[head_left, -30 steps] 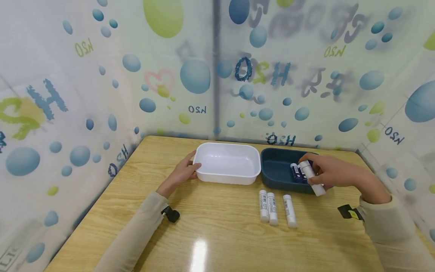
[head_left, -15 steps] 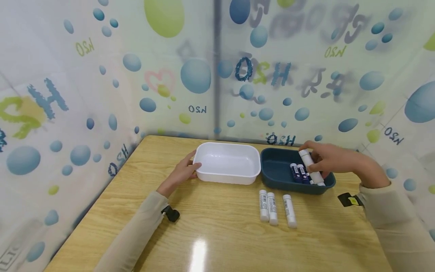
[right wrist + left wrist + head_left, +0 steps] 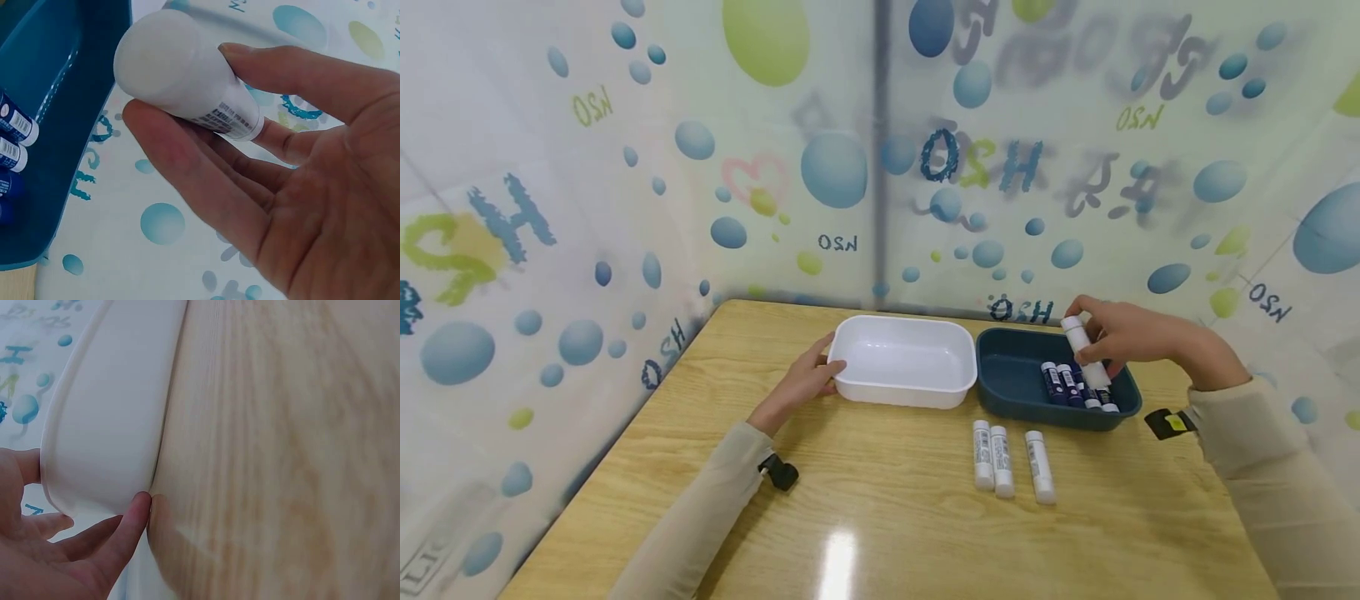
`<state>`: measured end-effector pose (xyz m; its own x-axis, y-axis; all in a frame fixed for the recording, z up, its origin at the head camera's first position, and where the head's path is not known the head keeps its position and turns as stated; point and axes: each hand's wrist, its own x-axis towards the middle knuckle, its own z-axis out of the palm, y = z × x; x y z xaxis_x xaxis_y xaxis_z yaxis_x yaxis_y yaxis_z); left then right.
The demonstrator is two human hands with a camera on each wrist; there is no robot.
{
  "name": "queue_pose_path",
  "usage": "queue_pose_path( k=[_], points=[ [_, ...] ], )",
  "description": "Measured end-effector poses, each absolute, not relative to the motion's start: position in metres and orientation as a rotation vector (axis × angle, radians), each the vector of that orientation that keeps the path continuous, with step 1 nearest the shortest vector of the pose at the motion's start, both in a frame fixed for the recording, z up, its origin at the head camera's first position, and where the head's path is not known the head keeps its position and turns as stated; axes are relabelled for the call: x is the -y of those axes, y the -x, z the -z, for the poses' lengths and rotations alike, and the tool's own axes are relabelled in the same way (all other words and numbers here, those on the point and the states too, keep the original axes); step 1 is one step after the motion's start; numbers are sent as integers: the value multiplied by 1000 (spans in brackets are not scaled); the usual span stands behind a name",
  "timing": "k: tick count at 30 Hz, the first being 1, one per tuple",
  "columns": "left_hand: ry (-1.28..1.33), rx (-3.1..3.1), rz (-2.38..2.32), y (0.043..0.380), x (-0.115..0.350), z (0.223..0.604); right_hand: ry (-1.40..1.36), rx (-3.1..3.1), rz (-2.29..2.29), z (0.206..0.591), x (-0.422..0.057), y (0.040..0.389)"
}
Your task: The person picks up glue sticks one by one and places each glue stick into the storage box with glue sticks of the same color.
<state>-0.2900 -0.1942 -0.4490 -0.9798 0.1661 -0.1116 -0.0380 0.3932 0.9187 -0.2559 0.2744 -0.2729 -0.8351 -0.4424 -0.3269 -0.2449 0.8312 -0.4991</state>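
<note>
My right hand point(image 3: 1127, 335) pinches a white glue stick point(image 3: 1084, 350) between thumb and fingers, tilted above the right part of the dark blue tray point(image 3: 1011, 402). In the right wrist view the glue stick point(image 3: 169, 65) points its rounded end at the camera, and a barcode label shows. Blue glue sticks point(image 3: 1060, 383) with white ends lie in that tray, several in a row. My left hand point(image 3: 801, 379) holds the left end of a white tray point(image 3: 898, 392), thumb over its rim. In the left wrist view, fingertips point(image 3: 140, 503) touch the tray's outer wall point(image 3: 119, 394).
On the wooden table point(image 3: 865, 467), two white glue sticks point(image 3: 992, 458) lie side by side in front of the trays. A third white glue stick point(image 3: 1040, 467) lies just right of them. A patterned curtain point(image 3: 775, 167) stands behind and at both sides.
My right hand has lifted the white glue stick from the blue tray's front edge up and back over the tray. More of the blue sticks now show. My left hand keeps its place.
</note>
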Motion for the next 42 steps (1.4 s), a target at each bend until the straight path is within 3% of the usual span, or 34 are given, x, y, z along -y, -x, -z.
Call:
queue_pose_path(
  k=[42],
  points=[
    [-112, -2474, -1619, 291, 194, 449, 488, -2585, 692, 261, -255, 324]
  ],
)
